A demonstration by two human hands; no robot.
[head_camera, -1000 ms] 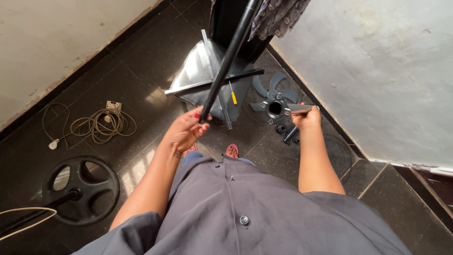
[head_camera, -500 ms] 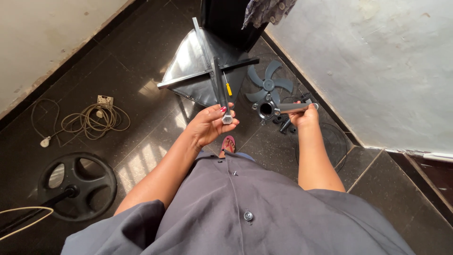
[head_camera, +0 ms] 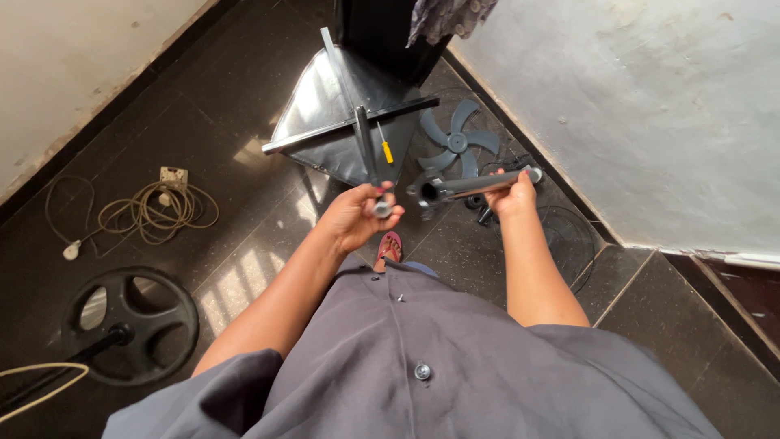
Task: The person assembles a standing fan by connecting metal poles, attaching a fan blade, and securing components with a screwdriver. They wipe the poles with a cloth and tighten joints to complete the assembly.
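- Dark metal rod (head_camera: 367, 158): slim and straight, its near end in the left hand (head_camera: 357, 218), its far end pointing away over the cross-shaped base on the floor; held in the air in front of the person's body.
- Left hand: fingers curled shut around the rod's lower end, thumb across it; a small bright metal end piece shows at the fingertips.
- Grey tube (head_camera: 475, 184): thicker, hollow, lying nearly level in the air; open mouth turned toward the left hand and just beside the rod's held end, not touching it.
- Right hand (head_camera: 512, 195): fingers closed around the far part of the grey tube, with the tube's pale end cap jutting past the hand.
- Cross-shaped base (head_camera: 349, 122): two flat metal bars crossed, lying on a shiny sheet on the floor, beyond the hands.
- Screwdriver (head_camera: 384, 146): yellow handle, lying on the sheet beside the crossed bars.
- Fan blade (head_camera: 455, 142): grey, several vanes, flat on the floor near the wall, beyond the tube.
- Wire grille (head_camera: 569, 240): round, dark, on the floor to the right of the right forearm.
- Round stand base (head_camera: 130, 321): black, spoked, lower left, well apart from the hands.
- Coiled cable (head_camera: 150, 207): pale, with a plug, on the floor to the left.
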